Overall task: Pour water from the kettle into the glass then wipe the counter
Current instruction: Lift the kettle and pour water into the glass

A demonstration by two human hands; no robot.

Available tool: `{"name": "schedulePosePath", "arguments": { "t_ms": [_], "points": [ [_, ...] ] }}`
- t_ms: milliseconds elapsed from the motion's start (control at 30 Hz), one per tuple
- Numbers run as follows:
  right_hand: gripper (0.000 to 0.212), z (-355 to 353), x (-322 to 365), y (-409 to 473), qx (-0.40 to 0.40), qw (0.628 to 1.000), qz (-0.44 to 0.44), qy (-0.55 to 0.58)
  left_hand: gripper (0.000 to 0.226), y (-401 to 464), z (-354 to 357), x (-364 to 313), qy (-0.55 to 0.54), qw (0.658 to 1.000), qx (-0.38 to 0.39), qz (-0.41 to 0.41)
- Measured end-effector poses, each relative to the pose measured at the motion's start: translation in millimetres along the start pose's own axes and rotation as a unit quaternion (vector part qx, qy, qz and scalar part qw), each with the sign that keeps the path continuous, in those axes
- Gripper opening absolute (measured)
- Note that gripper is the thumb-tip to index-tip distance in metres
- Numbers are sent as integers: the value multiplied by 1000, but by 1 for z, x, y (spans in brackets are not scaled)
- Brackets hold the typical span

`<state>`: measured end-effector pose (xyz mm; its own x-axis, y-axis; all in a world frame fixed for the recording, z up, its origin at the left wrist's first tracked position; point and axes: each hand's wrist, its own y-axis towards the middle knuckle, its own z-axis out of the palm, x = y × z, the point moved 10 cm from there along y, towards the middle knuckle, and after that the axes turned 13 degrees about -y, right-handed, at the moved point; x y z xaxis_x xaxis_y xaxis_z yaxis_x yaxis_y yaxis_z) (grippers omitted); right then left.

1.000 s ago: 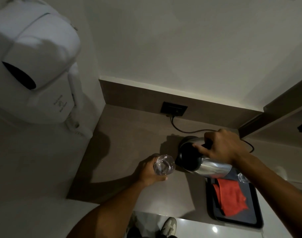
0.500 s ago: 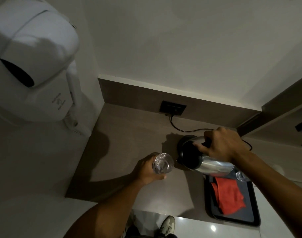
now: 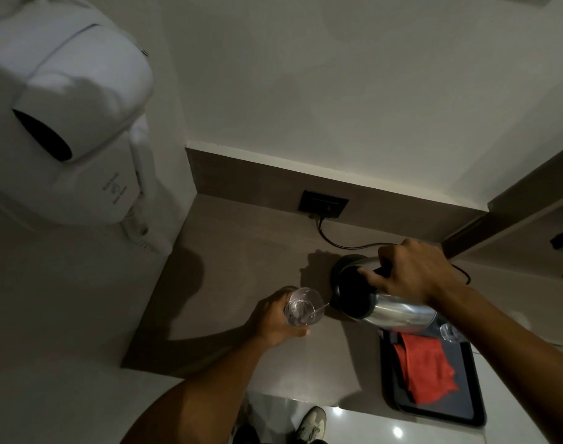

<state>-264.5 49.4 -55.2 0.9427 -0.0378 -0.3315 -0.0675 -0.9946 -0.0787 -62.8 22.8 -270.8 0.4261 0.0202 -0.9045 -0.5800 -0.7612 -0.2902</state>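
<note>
Hands: left hand [image 3: 275, 318] is wrapped round the glass [image 3: 302, 306]; right hand [image 3: 408, 272] is closed on the handle of the kettle [image 3: 379, 302].
Bench [image 3: 241, 261]: grey-brown surface in a wall corner; no spill can be made out on it in this light.
Kettle: steel body, dark top, held off the bench and tipped toward the left, spout at the rim of the glass.
Tray [image 3: 434, 408]: dark, at the right near edge of the bench, below the kettle.
Cloth [image 3: 424, 368]: red, crumpled, lying in the tray, untouched.
Glass: clear, tilted toward the spout, a little water seen inside.
Second glass [image 3: 448, 331]: small, clear, at the far end of the tray, partly hidden by the right arm.
Change: half a second ago no stream was visible; a thin thread of water [image 3: 323, 307] is now seen from spout to rim.
Meaning: pouring is judged just begun; filling and wiping are not yet done.
</note>
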Motion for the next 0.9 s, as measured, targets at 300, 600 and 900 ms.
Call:
{"name": "schedulePosePath", "arguments": {
  "t_ms": [300, 600, 900],
  "points": [
    [58, -14, 11, 6, -15, 1000, -8, -23, 92, -1, 2, 0, 3, 1000, 9, 5],
    [59, -17, 15, 13, -7, 1000, -17, -14, 93, -1, 1, 1, 12, 1000, 6, -5],
    [57, -21, 20, 16, -4, 999, -21, -24, 95, -2, 0, -1, 18, 1000, 8, -11]
  ]
}}
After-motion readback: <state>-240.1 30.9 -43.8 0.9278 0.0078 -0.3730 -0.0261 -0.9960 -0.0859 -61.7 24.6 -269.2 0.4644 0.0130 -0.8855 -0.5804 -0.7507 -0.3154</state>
